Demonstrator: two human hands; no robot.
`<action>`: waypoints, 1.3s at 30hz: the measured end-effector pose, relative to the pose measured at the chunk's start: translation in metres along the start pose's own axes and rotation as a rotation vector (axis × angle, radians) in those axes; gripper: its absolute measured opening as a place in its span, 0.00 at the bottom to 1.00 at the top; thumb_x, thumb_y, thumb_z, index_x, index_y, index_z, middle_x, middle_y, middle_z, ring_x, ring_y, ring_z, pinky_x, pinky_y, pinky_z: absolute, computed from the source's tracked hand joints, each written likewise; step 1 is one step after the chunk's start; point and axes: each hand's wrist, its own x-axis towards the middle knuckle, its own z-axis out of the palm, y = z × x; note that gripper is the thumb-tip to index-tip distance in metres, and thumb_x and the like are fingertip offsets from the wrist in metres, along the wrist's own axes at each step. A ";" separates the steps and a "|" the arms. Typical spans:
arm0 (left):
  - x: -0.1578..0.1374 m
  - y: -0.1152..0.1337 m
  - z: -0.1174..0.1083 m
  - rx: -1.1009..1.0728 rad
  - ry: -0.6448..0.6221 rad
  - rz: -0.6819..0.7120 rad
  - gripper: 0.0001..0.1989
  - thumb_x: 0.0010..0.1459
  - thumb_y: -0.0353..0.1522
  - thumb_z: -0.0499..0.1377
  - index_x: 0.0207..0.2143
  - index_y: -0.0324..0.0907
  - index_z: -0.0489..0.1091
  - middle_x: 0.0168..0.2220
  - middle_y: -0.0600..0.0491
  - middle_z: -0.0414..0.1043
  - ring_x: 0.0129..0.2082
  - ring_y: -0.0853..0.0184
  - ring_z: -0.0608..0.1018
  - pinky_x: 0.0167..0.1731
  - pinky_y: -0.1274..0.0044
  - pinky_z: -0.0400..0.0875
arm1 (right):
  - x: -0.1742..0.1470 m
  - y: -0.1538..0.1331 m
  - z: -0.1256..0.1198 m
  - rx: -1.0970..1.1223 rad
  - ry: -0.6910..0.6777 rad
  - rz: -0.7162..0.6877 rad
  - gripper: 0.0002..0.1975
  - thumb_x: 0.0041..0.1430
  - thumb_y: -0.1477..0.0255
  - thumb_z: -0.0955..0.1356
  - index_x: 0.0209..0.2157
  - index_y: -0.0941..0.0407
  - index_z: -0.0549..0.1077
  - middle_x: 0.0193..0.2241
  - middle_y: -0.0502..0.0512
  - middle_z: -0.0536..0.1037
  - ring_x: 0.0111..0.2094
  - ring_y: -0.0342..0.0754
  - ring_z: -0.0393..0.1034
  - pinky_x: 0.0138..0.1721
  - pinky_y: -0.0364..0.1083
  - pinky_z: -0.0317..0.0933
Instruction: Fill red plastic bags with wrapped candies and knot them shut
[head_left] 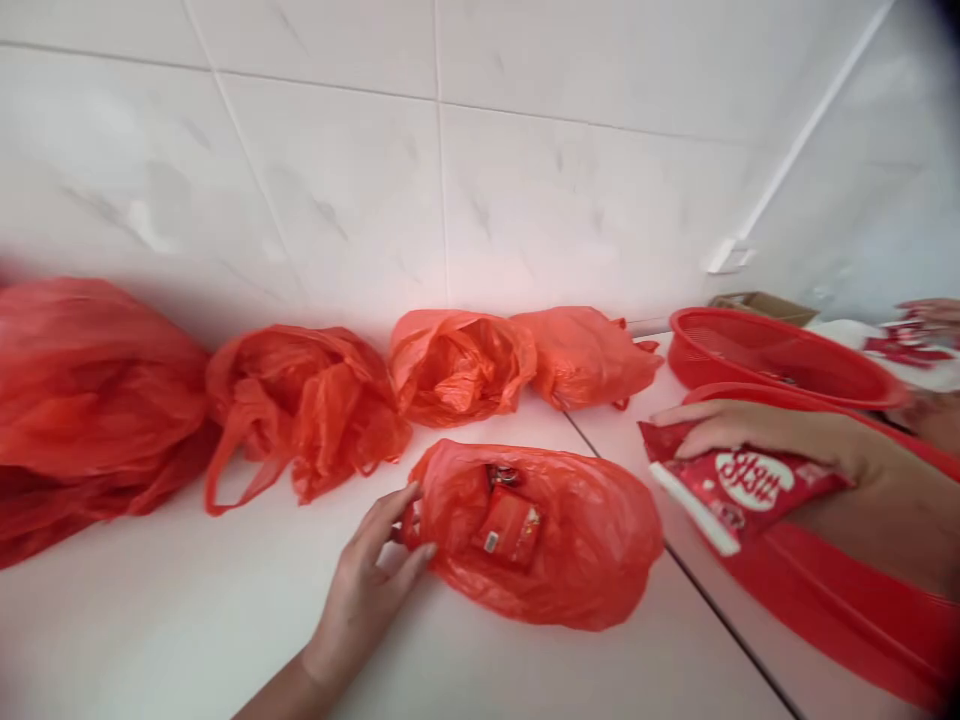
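Observation:
A red plastic bag (600, 540) stands with its mouth spread wide on the white table. Inside it lie a small red packet (510, 527) and a dark shiny wrapped piece (504, 475). My left hand (371, 560) pinches the bag's left rim between thumb and fingers. To the right, my right hand (739, 425) grips a red snack packet (750, 485) with white lettering from above. That packet is apart from the bag, over the edge of a red plastic basin (847, 610). My right palm and some fingertips are hidden.
Several red plastic bags (465, 365) line the tiled wall. Behind the near basin sits another red basket (787, 350), with a cardboard box (765, 305) beyond it. At the far right, another person's hand (930, 312) is near red packets. A dark seam crosses the table.

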 end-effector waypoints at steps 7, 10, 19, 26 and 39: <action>0.000 0.004 -0.009 0.001 -0.041 0.037 0.26 0.58 0.31 0.58 0.58 0.54 0.58 0.50 0.51 0.67 0.39 0.69 0.74 0.40 0.75 0.72 | 0.015 -0.020 0.108 -0.272 -0.625 -0.095 0.23 0.47 0.79 0.67 0.46 0.48 0.72 0.46 0.50 0.73 0.43 0.48 0.70 0.41 0.44 0.63; -0.001 0.001 -0.009 -0.015 -0.059 0.043 0.27 0.58 0.31 0.58 0.58 0.56 0.57 0.51 0.51 0.66 0.42 0.68 0.74 0.40 0.75 0.72 | 0.016 -0.010 0.113 -0.390 -0.539 -0.065 0.37 0.45 0.73 0.70 0.58 0.44 0.60 0.56 0.50 0.65 0.48 0.50 0.68 0.45 0.46 0.64; 0.001 0.000 -0.009 -0.045 -0.071 0.005 0.27 0.58 0.33 0.59 0.59 0.53 0.58 0.53 0.50 0.67 0.45 0.65 0.74 0.44 0.72 0.72 | -0.057 0.037 0.080 -0.639 0.093 -0.021 0.30 0.59 0.59 0.63 0.61 0.50 0.56 0.61 0.57 0.58 0.61 0.59 0.54 0.58 0.58 0.55; 0.016 0.021 -0.020 -0.251 -0.039 -0.308 0.25 0.55 0.42 0.59 0.55 0.46 0.65 0.52 0.48 0.71 0.43 0.62 0.76 0.45 0.68 0.72 | -0.074 0.056 0.107 -0.391 0.177 0.417 0.37 0.55 0.53 0.64 0.62 0.53 0.52 0.56 0.61 0.64 0.48 0.55 0.68 0.42 0.52 0.66; 0.101 0.136 -0.086 -0.763 0.510 0.040 0.19 0.49 0.29 0.66 0.45 0.47 0.74 0.41 0.54 0.78 0.42 0.68 0.78 0.42 0.78 0.75 | 0.041 -0.018 0.070 0.745 0.584 0.052 0.07 0.49 0.67 0.72 0.29 0.55 0.73 0.29 0.49 0.73 0.32 0.43 0.68 0.37 0.44 0.64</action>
